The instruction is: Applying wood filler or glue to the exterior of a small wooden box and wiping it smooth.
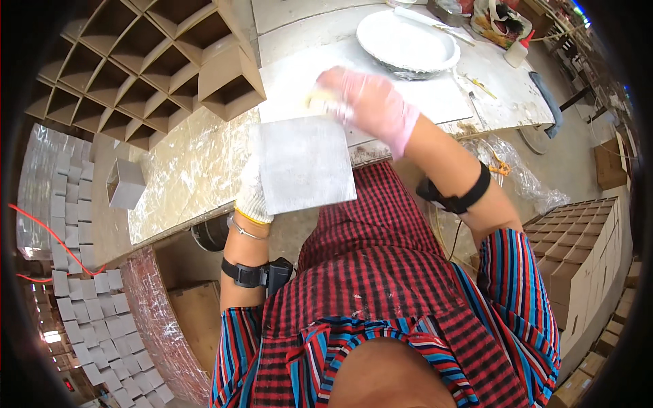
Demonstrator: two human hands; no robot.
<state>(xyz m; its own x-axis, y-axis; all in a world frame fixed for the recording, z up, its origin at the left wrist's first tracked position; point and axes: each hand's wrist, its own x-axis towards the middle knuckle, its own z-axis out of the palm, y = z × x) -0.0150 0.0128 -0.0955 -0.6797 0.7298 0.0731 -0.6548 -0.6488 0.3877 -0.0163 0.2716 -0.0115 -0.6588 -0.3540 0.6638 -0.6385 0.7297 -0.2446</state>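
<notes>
My left hand, in a white knitted glove with a yellow cuff, holds a whitish-grey square piece above the table's near edge and in front of my apron. Only the square's flat face shows, and most of my left fingers are hidden behind it. Over the top edge of that square is my right hand in a thin pink glove, blurred by motion. Its fingers are closed on a pale yellow, sponge-like pad, also smeared.
A wide white basin with a flat tool across it stands at the back. A cardboard grid of compartments is at the far left, a small open box below it. A red-tipped bottle stands far right. Stacked boxes fill the right side.
</notes>
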